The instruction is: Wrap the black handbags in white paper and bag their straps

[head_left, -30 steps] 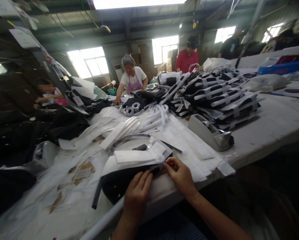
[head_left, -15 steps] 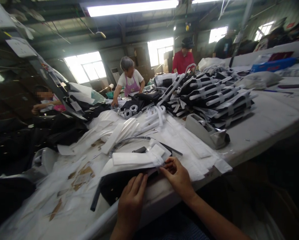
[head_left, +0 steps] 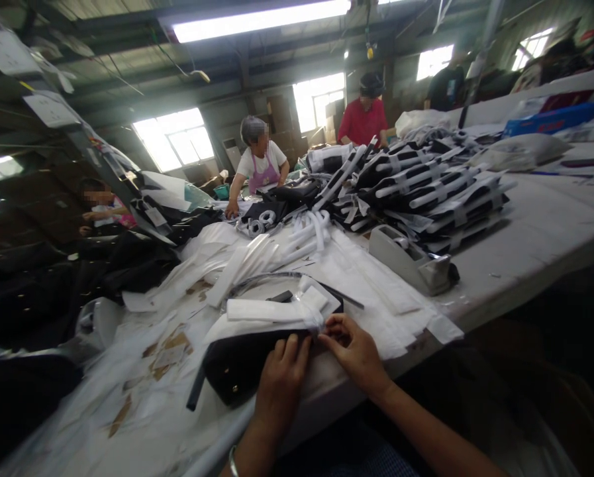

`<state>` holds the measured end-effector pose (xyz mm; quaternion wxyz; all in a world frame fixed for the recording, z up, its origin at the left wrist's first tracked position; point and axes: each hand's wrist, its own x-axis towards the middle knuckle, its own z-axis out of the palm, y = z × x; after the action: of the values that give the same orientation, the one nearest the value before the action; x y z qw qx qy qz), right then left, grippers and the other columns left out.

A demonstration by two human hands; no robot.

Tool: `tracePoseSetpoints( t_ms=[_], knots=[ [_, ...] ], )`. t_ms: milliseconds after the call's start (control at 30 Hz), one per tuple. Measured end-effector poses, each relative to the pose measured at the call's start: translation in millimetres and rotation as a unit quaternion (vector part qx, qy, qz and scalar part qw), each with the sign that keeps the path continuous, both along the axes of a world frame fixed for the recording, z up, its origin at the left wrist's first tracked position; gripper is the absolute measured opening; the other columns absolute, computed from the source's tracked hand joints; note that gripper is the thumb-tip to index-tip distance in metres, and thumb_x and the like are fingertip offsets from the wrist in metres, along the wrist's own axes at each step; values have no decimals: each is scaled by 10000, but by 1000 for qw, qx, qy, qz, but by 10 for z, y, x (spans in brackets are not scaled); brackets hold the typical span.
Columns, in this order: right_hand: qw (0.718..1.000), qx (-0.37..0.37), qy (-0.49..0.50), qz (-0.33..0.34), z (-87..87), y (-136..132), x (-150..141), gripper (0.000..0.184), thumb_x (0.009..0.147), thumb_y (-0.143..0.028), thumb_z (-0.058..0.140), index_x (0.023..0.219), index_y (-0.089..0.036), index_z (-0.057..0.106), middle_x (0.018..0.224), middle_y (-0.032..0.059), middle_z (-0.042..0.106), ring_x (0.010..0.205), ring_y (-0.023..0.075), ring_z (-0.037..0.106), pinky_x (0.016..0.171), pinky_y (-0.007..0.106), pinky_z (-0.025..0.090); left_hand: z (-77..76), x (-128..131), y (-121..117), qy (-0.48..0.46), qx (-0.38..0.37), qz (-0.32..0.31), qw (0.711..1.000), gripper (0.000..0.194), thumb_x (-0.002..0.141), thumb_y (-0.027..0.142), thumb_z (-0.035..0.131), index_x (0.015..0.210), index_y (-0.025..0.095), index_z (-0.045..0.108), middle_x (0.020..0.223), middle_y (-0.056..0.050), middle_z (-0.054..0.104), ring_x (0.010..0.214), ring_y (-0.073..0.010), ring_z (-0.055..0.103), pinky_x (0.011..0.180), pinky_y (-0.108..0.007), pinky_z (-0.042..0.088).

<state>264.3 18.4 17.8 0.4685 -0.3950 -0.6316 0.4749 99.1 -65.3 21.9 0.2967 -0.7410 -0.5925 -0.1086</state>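
Observation:
A black bag piece (head_left: 237, 368) lies at the near edge of the white table (head_left: 525, 245), with a white padded strip (head_left: 271, 310) laid across its top. My left hand (head_left: 280, 384) rests flat on the black piece, fingers stretched out and together. My right hand (head_left: 353, 351) pinches the crumpled white wrapping at the strip's right end, fingers curled. A black strap hangs off the piece's left corner.
A grey tape dispenser (head_left: 410, 258) stands to the right. Behind it is a stack of wrapped black-and-white pieces (head_left: 426, 189). White strips and paper litter the middle (head_left: 257, 255). Dark bags pile at the left (head_left: 43, 291). Other people work at the far end.
My left hand has slid forward and right along the black piece, toward my right hand. The right hand stays pinched at the strip's end. The view shifted slightly.

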Motion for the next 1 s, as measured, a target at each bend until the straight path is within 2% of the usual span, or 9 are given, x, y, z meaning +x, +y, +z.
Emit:
tracePoseSetpoints(
  t_ms=[133,333,467,533,633,733,800,900,1000],
  knots=[
    [1000,-1,-4,-14,-37,13,-27,202,833,-329,688,989,-234,601,868,10,706,774,191,683,722,303,520,-8,-168,-62,-18,15,-13,1000,433,897,66,499,1292,203,613,1188,-61,702,968,-224,643,814,-359,561],
    [1000,1,-28,-10,-7,-8,20,300,894,-380,619,1156,-250,548,885,14,731,812,212,712,718,308,554,-31,-391,-284,24,-9,-13,1000,635,858,-17,373,1436,224,474,1336,-43,644,1126,-221,619,919,-346,536],
    [980,96,-158,-75,200,162,251,287,944,-418,554,1185,-286,638,938,35,764,787,236,719,717,345,561,-117,-446,-287,-11,13,-23,1000,654,868,-43,359,1453,234,450,1333,-61,638,1165,-205,609,966,-325,517],
    [969,145,-174,-95,314,330,314,296,956,-413,534,1168,-272,686,1028,61,763,862,252,717,819,379,560,-155,-470,-289,-25,26,-32,999,654,887,-44,373,1482,227,400,1306,-85,646,1174,-196,609,978,-306,508],
    [977,143,-160,-12,393,560,261,334,916,-399,605,1190,-247,719,1233,83,710,1150,297,651,1037,443,488,-192,-525,-300,-30,35,-43,998,703,893,-64,375,1530,218,281,1238,-89,678,1136,-181,630,972,-289,504],
    [981,116,-149,39,349,656,134,287,905,-386,628,1135,-273,757,1271,64,695,1259,315,593,1094,491,451,-217,-562,-281,-45,37,-54,997,728,896,-76,373,1544,223,232,1195,-73,700,1110,-175,638,966,-293,501],
    [984,107,-137,48,300,657,81,263,945,-370,573,1108,-297,766,1250,37,706,1266,297,590,1099,496,450,-228,-541,-234,-54,40,-64,996,687,895,-78,368,1515,214,326,1170,-66,709,1090,-174,641,955,-299,501],
    [988,87,-117,54,255,644,64,270,966,-373,543,1097,-307,769,1241,18,708,1276,283,582,1111,498,437,-230,-430,-112,-72,39,-73,994,523,909,-45,380,1345,181,560,1154,-69,714,1060,-176,649,941,-305,510],
    [991,69,-105,48,244,664,63,276,961,-385,549,1105,-300,768,1251,30,701,1258,282,598,1107,500,438,-231,-303,30,-89,43,-73,992,430,932,3,400,1257,175,623,1138,-67,722,1014,-176,666,918,-313,525]
  ],
)
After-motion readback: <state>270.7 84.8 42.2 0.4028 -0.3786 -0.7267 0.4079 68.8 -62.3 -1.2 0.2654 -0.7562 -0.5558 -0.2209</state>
